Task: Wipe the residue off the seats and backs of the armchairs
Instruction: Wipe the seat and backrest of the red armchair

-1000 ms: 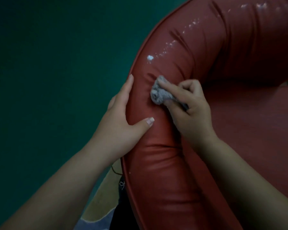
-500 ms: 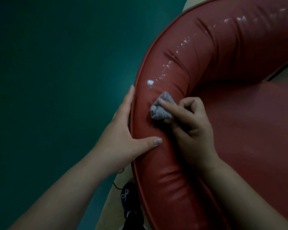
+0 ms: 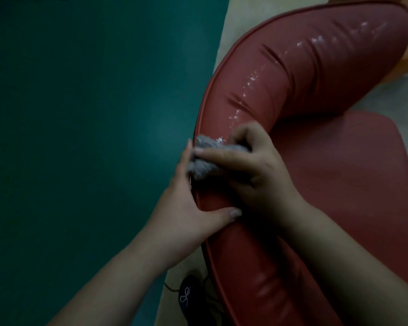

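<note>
Armchair (image 3: 299, 95) upholstery, red and glossy, fills the right side of the head view — one chair, with a curved padded back and a flat seat (image 3: 344, 175) below it. Two hands work on the back's rounded top. One grey cloth (image 3: 203, 158), bunched into a wad, sits on the outer edge of the padding; the right hand (image 3: 252, 165) holds it, index finger stretched across the top of the wad and the other fingers curled round its far end. White residue (image 3: 250, 81) runs in a broken line of specks along the crest of the back, from just beside the cloth up toward the far end. The left hand (image 3: 189, 208) lies flat against the chair's outer side, fingers straight and touching the piped seam, thumb laid over the padding — it grips nothing. One dark shoe (image 3: 189, 300) with a pale looped mark shows at the bottom, on light floor (image 3: 224, 43); no writing is legible. Dark green surface (image 3: 80, 137) covers the left half
</note>
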Motion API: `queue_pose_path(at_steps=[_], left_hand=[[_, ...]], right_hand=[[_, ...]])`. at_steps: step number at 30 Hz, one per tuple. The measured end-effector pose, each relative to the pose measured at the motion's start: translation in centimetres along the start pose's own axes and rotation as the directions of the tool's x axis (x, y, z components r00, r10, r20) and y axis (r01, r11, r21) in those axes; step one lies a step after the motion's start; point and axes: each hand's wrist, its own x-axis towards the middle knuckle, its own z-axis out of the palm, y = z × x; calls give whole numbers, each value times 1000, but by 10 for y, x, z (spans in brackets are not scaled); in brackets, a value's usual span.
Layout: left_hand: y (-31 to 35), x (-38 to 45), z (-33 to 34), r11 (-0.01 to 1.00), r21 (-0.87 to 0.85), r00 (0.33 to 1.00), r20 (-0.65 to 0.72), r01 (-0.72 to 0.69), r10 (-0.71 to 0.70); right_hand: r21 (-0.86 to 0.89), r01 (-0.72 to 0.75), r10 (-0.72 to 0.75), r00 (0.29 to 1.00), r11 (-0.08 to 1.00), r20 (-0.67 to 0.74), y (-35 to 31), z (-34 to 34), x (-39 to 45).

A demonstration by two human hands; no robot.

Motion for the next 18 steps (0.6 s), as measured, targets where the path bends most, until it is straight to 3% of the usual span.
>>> queue_pose_path(at_steps=[3,6,9,12,16,18], left_hand=[[0,7,-3,1000,2,1000,5,-10,10],[3,15,-8,1000,18,1000,14,-9,9],[6,23,-11,997,72,999,-21,-24,25],[12,33,-12,994,106,999,-22,-27,29],[21,44,-12,989,146,1000,-14,-12,15],[25,47,-12,984,180,999,-33,-5,11]], right_hand=[[-55,-36,32,997,998,-76,16,-3,22],[-5,-114,112,983,993,-146,23,-5,-1],[62,-103,110,986,993,-123,12,6,-9],[14,-72,73,989,997,-127,24,3,21],[5,-203,200,958,979,-204,49,-12,23],[54,-184,191,963,982,-192,42,-9,5]])
